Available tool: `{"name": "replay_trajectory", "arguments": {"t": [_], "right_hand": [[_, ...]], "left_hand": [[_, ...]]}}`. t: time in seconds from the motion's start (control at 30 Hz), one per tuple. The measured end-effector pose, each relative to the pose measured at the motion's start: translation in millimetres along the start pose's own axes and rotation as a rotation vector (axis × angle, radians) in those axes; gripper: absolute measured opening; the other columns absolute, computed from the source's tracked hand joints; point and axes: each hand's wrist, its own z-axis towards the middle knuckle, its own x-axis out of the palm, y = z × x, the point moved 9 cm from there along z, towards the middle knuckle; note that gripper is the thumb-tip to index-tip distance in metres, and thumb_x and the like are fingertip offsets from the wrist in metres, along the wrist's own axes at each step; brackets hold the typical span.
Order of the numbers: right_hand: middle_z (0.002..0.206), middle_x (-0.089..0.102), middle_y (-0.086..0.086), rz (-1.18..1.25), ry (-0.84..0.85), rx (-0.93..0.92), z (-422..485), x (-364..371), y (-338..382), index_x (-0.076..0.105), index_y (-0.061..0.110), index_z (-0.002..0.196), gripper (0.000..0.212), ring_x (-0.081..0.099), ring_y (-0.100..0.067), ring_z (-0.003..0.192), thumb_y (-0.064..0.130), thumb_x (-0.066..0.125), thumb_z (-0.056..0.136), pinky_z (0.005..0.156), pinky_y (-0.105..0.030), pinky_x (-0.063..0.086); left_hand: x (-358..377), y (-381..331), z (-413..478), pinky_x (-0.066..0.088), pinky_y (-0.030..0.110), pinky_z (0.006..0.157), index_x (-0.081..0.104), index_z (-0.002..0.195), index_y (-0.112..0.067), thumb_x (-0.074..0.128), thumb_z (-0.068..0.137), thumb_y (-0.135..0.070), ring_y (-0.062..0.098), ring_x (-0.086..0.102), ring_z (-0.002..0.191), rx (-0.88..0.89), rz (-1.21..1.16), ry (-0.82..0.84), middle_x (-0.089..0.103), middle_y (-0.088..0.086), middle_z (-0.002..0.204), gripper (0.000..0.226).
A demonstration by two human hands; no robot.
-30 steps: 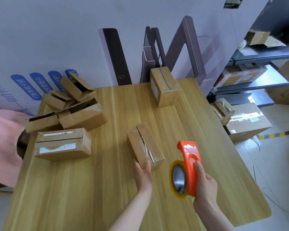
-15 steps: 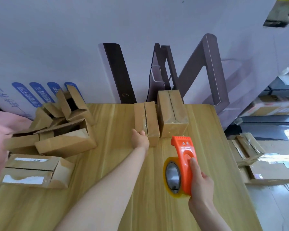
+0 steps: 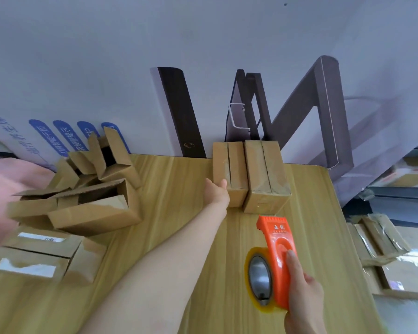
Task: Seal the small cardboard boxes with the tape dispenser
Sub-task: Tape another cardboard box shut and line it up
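My left hand (image 3: 214, 192) reaches far across the wooden table (image 3: 179, 249) and holds the near left corner of a small cardboard box (image 3: 232, 169), thumb on its top. That box lies lengthwise at the far edge, touching a second, taped box (image 3: 266, 174) on its right. My right hand (image 3: 302, 292) grips the handle of the orange tape dispenser (image 3: 276, 256), upright above the near right part of the table, its toothed end pointing away. A roll of clear tape (image 3: 258, 278) sits in it.
Several open boxes (image 3: 94, 208) with raised flaps are heaped at the left, and a closed labelled box (image 3: 39, 259) lies nearer. A blurred pink shape (image 3: 0, 189) is at the left edge. Dark boards (image 3: 179, 112) lean on the wall. More boxes (image 3: 381, 239) lie on the floor at right.
My left hand has slid the small box from the middle of the table to the far edge, beside the taped box. The dispenser stayed in my right hand.
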Motion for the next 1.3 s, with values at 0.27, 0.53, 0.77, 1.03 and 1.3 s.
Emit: {"name": "replay_trajectory", "arguments": {"t": [0.27, 0.53, 0.77, 1.03, 1.3], "right_hand": [[0.066, 0.059, -0.017, -0.042, 0.034, 0.003, -60, 39, -19, 0.061, -0.005, 0.071, 0.049, 0.055, -0.03, 0.063, 0.042, 0.071, 0.083, 0.064, -0.035, 0.043], [0.067, 0.06, -0.013, -0.072, 0.147, 0.007, -165, 125, -49, 0.063, 0.0, 0.071, 0.043, 0.055, -0.026, 0.06, 0.04, 0.07, 0.085, 0.058, -0.033, 0.043], [0.062, 0.056, -0.011, -0.09, 0.186, -0.012, -229, 170, -73, 0.059, 0.001, 0.07, 0.046, 0.052, -0.024, 0.055, 0.043, 0.068, 0.085, 0.054, -0.031, 0.041], [0.054, 0.053, -0.008, -0.105, 0.08, -0.061, -241, 145, -81, 0.054, 0.005, 0.06, 0.047, 0.049, -0.023, 0.051, 0.04, 0.068, 0.086, 0.054, -0.03, 0.039], [0.055, 0.052, -0.009, -0.101, 0.018, -0.048, -239, 106, -89, 0.053, 0.005, 0.06, 0.047, 0.05, -0.025, 0.053, 0.041, 0.068, 0.086, 0.055, -0.031, 0.04]], "left_hand": [[-114, 52, -66, 0.037, 0.024, 0.107, 0.044, 0.142, -0.017, 0.048, 0.1, -0.028, 0.008, 0.046, 0.13, 0.372, 0.081, 0.04, 0.049, -0.002, 0.143, 0.044], [-332, 102, -114, 0.037, 0.01, 0.093, 0.062, 0.125, -0.018, 0.049, 0.098, -0.013, 0.006, 0.056, 0.111, 0.581, 0.402, -0.216, 0.061, -0.011, 0.122, 0.03], [-423, 91, -72, 0.029, 0.028, 0.111, 0.054, 0.135, -0.014, 0.047, 0.099, -0.014, 0.015, 0.04, 0.135, 0.719, 0.655, -0.257, 0.05, -0.001, 0.142, 0.037], [-430, 139, 14, 0.008, 0.044, 0.12, 0.02, 0.152, -0.014, 0.031, 0.102, -0.037, 0.022, 0.002, 0.149, 0.46, 1.044, -0.115, 0.012, 0.004, 0.161, 0.056], [-379, 166, -62, 0.013, 0.044, 0.118, 0.037, 0.145, -0.005, 0.022, 0.1, -0.035, 0.03, 0.022, 0.145, 0.646, 1.068, -0.228, 0.032, 0.011, 0.154, 0.056]]}}
